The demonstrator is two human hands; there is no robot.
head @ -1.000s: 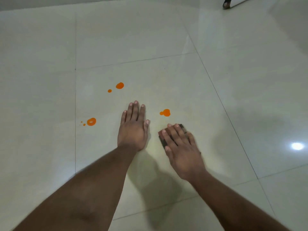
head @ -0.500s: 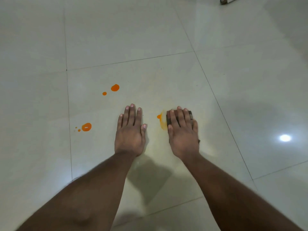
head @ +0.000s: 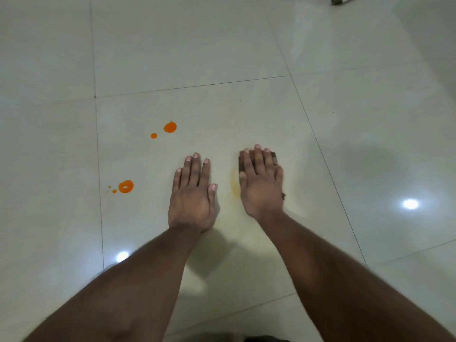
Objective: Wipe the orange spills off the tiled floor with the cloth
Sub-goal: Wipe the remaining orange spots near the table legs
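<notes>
Since a second ago, the right hand [head: 261, 183] has slid the small dark folded cloth [head: 274, 157] farther from the person, over the orange drop once lying beyond it; only a pale yellowish smear [head: 234, 185] remains on the glossy white tiled floor [head: 197, 45], just left of that hand. Its straight fingers press flat on the cloth. The left hand [head: 192, 193] lies flat beside it, fingers straight. Three bright orange spills remain to the left: a ring-shaped blot [head: 126, 186] nearer, a round drop [head: 170, 127] and smaller dot [head: 153, 135] farther.
</notes>
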